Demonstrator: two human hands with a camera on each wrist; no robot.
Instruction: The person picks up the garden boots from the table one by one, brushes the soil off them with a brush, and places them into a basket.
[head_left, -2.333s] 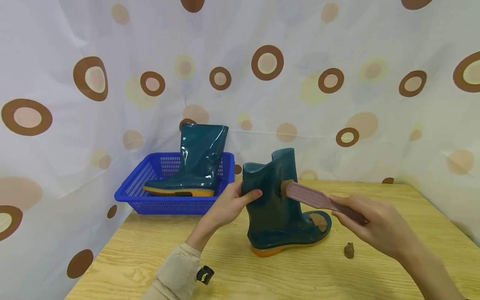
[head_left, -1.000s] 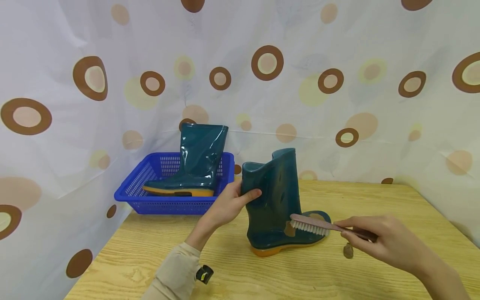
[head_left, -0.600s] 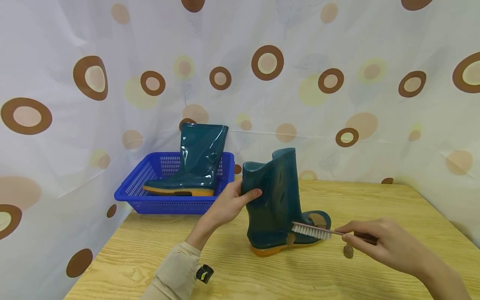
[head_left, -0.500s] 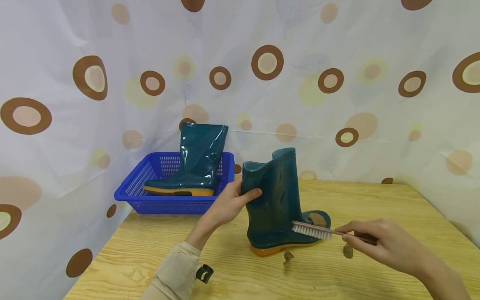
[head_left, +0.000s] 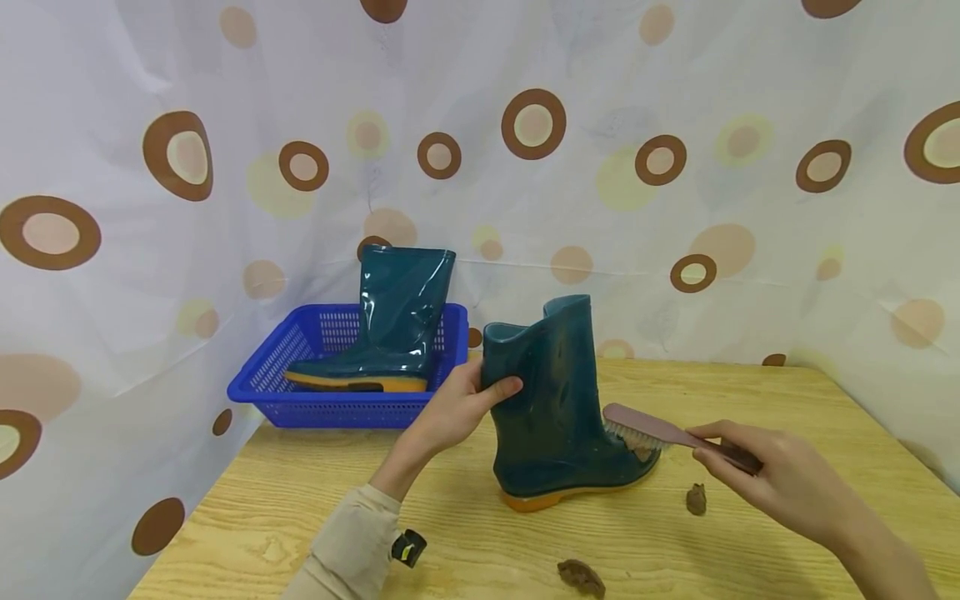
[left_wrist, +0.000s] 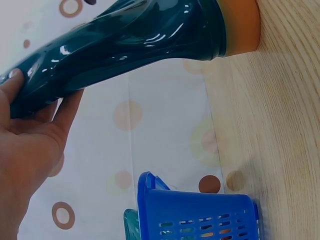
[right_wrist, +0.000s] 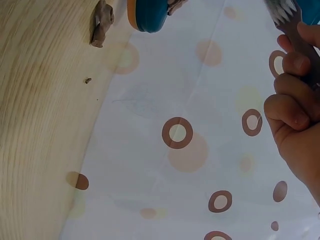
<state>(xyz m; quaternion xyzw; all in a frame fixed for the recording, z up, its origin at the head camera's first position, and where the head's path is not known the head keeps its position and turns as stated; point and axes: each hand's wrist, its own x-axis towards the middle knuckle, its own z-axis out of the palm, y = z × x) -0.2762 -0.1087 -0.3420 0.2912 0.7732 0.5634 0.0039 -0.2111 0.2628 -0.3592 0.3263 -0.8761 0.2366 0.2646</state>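
Note:
A dark green rubber boot [head_left: 540, 433] with an orange sole stands upright on the table, toe to the right. My left hand [head_left: 457, 408] grips the back of its shaft near the top, thumb on the near side; the left wrist view shows this hand [left_wrist: 35, 145] around the boot [left_wrist: 125, 45]. In my right hand [head_left: 780, 475] is the handle of a mauve brush [head_left: 645, 423]. Its white bristles lie over a brown mud patch [head_left: 640, 452] on the boot's toe. Curled fingers [right_wrist: 287, 110] hold the handle in the right wrist view.
A blue perforated basket [head_left: 315, 398] stands at the back left, holding a second green boot [head_left: 397, 308]. One mud lump [head_left: 696, 499] lies right of the toe, another [head_left: 581, 577] near the front edge. A patterned curtain [head_left: 480, 208] hangs behind the wooden table [head_left: 450, 533].
The brush has gone from the shaft down to the foot's side, then up onto the toe. A mud piece has dropped off the boot's side onto the table's front. My left hand stays put.

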